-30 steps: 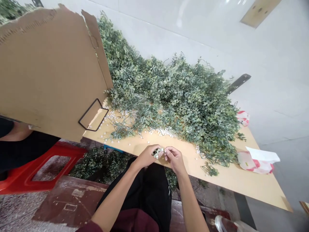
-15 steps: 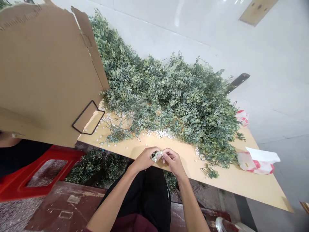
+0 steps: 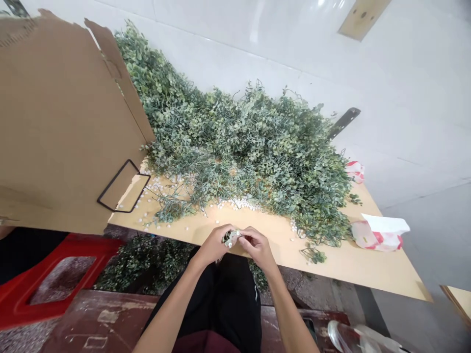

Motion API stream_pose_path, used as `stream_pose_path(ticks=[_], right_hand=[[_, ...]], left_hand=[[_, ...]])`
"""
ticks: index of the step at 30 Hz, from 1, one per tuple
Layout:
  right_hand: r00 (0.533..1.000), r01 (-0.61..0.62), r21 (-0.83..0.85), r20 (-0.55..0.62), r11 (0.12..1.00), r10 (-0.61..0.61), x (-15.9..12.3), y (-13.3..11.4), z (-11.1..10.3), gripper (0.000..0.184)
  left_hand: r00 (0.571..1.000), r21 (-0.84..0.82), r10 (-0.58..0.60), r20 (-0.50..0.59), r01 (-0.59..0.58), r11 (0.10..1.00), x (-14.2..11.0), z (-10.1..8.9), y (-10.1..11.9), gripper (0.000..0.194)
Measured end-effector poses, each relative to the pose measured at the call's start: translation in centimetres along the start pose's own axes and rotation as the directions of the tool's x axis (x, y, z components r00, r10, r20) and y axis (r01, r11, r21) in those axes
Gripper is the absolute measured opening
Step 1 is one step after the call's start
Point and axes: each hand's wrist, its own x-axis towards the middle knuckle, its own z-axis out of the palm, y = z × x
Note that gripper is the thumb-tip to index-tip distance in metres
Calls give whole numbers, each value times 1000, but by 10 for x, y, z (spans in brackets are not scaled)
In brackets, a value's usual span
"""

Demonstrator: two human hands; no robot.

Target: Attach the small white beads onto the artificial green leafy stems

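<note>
My left hand (image 3: 214,245) is closed around a small bunch of artificial leaf sprigs (image 3: 231,239), with pale or white tips showing past the fingers. Thumb and fingers of my right hand (image 3: 258,249) pinch at the right end of that bunch; what exactly lies between the fingertips is too small to make out. Both hands are close together at the table's front edge. Just beyond them, small white beads (image 3: 245,203) lie scattered along the front of a large heap of green artificial foliage (image 3: 272,142).
A big cardboard sheet (image 3: 66,122) stands at the left, beside a black wire frame (image 3: 117,212) on the tabletop (image 3: 360,264). Red-and-white packages (image 3: 379,238) sit at the right. A loose sprig (image 3: 313,254) lies near the front edge. Below are a red stool (image 3: 88,252) and more foliage.
The whole scene has shifted left in view as my head turned slightly. Both hands stay together at the bunch, my right fingers still pinching its end.
</note>
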Motion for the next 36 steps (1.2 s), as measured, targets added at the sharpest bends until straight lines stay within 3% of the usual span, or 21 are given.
stream_pose_path(ticks=[5,8,9,11,14,16,18,20,22,24,26,27,29,32,34,36], right_hand=[[967,65,-201,256,978,-12,2,-24,-17,49],[978,116,-467,208,876,-19,17,-40,-57,55],[989,123,-598,139,792,-49,24,-45,-75,51],[980,122,-836,14,536,-200,40,-53,-119,43],[956,-59,-989,-95,134,-278,62,-62,-185,40],[954,-128,-992,-121,-10,-274,73,-66,-222,33],[966,-121,-991,-105,-52,-235,81,-71,-249,24],[967,-106,-994,-102,-3,-235,86,-80,-266,21],[930,-101,-987,-138,124,-340,89,-97,-271,22],[836,-73,-951,-223,300,-501,87,-120,-265,23],[700,-32,-881,-357,471,-619,83,-145,-251,20],[634,-13,-841,-425,541,-646,80,-156,-241,19],[562,33,-766,-517,642,-646,74,-171,-219,17],[570,150,-603,-595,784,-567,68,-178,-184,12],[632,203,-437,-625,876,-458,66,-172,-161,13],[722,194,-237,-623,952,-302,65,-162,-138,14]], left_hand=[[983,11,34,-180,-33,999,-17,8,-5,17],[926,47,47,-373,-32,998,-52,12,-21,18],[896,74,54,-442,-24,997,-68,11,-30,17],[830,154,38,-556,59,986,-102,5,-55,19],[751,297,-33,-659,300,907,-147,-11,-101,48],[725,414,-31,-688,426,804,-170,-22,-130,68],[725,486,-37,-688,499,718,-186,-29,-153,72],[730,510,-46,-682,520,686,-196,-32,-164,68],[740,511,-42,-671,503,697,-198,-32,-164,64],[753,491,-33,-657,460,739,-193,-31,-155,59],[771,455,-27,-636,402,794,-183,-27,-141,52],[781,437,-22,-624,373,818,-177,-25,-133,49],[807,418,0,-590,305,856,-164,-20,-117,42],[841,409,86,-534,167,897,-145,-9,-92,33],[861,372,142,-489,59,926,-133,2,-72,29],[883,285,155,-442,-26,958,-117,14,-50,28]])
